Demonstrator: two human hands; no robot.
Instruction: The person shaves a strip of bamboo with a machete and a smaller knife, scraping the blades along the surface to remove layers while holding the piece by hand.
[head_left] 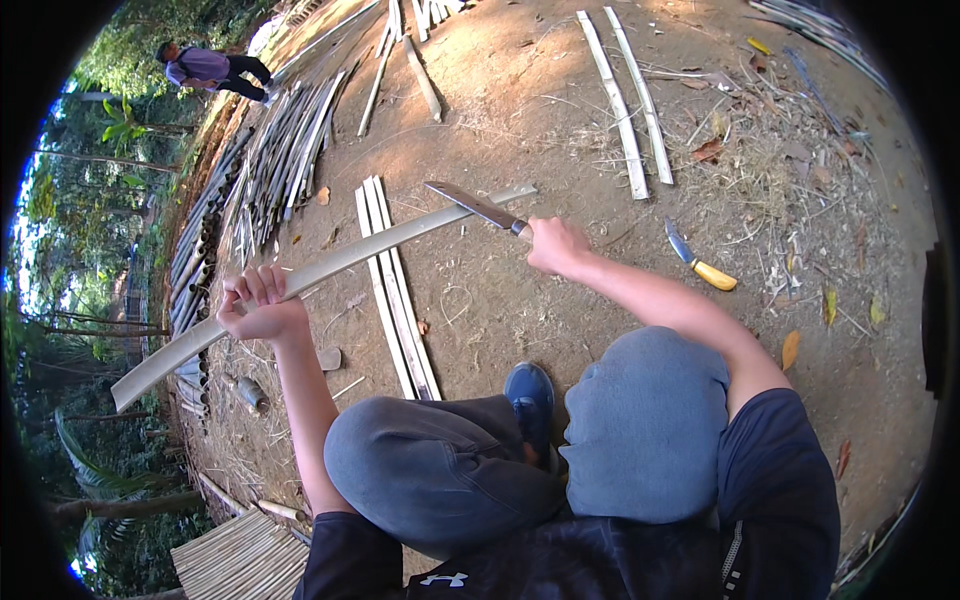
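Note:
My left hand (pixel 258 305) is shut around a long pale split bamboo strip (pixel 400 236) that runs from lower left up to the right, held above the dirt. My right hand (pixel 555 243) grips the handle of a big knife (pixel 478 206) whose dark blade lies across the strip near its far end. I am crouched, with my grey-trousered knees and one blue shoe (pixel 530 395) below the hands.
Three split strips (pixel 395 300) lie on the dirt under the held one. A yellow-handled knife (pixel 700 262) lies to the right. Two more strips (pixel 630 100) lie farther off, bamboo poles (pixel 280 150) are piled at left, and another person (pixel 210 70) stands at upper left.

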